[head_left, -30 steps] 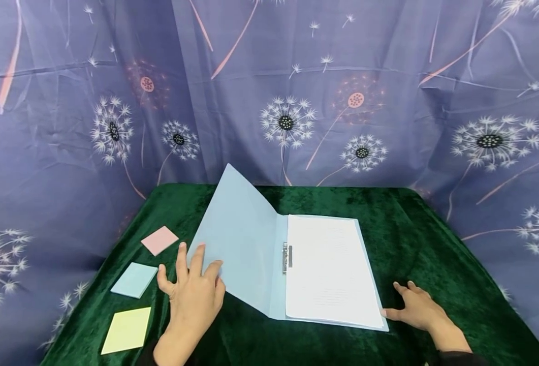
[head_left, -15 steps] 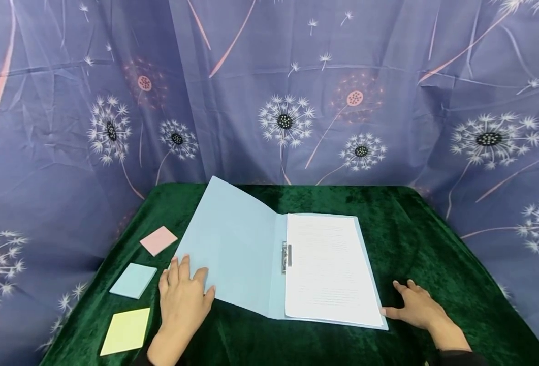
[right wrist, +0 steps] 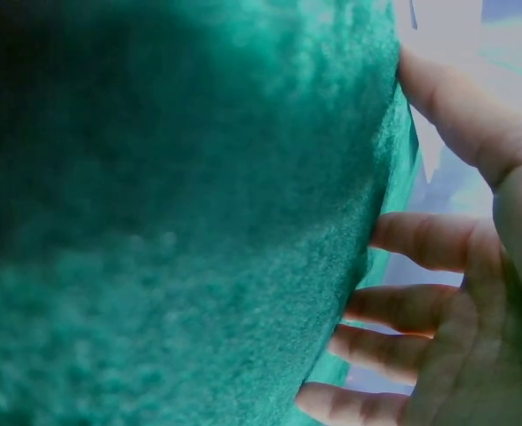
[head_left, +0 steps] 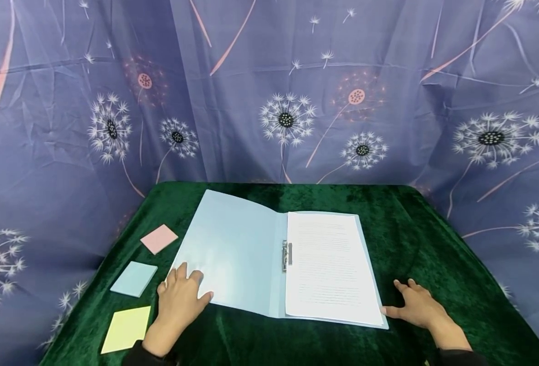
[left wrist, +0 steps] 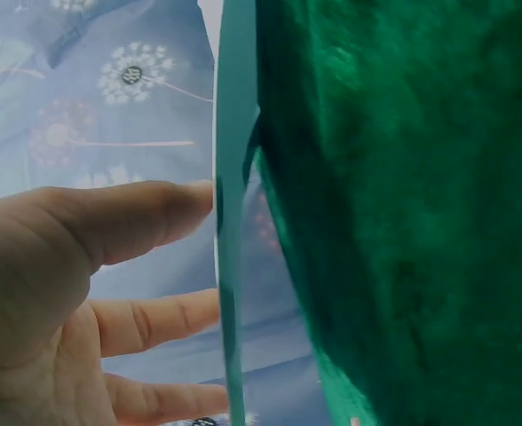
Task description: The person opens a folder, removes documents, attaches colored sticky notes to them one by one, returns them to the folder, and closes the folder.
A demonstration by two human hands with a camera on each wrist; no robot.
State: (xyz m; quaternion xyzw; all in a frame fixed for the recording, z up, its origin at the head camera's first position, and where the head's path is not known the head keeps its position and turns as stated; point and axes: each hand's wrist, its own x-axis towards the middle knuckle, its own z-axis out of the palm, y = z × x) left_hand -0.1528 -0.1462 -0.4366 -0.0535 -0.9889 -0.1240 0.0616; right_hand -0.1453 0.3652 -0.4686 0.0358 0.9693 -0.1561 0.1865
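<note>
A light blue folder (head_left: 232,249) lies spread wide in the head view. White printed sheets (head_left: 330,274) rest on its right half, beside a metal clip (head_left: 285,255) near the spine. My left hand (head_left: 178,300) touches the lower left corner of the cover from above. In the left wrist view, the fingertips (left wrist: 203,309) meet the cover, seen edge-on and slightly raised off the green cloth. My right hand (head_left: 417,307) rests with spread fingers on the cloth, its thumb at the folder's lower right corner. The right wrist view shows those fingers (right wrist: 403,306) against the cloth.
Three sticky note pads lie left of the folder: pink (head_left: 159,239), light blue (head_left: 134,279) and yellow (head_left: 125,329). Green velvet cloth (head_left: 434,244) covers the table. A purple curtain with dandelion prints (head_left: 242,101) hangs behind it.
The folder's cover has come down to the left, from steeply raised to nearly flat. My left hand has moved down and left with it. The right hand has stayed in place.
</note>
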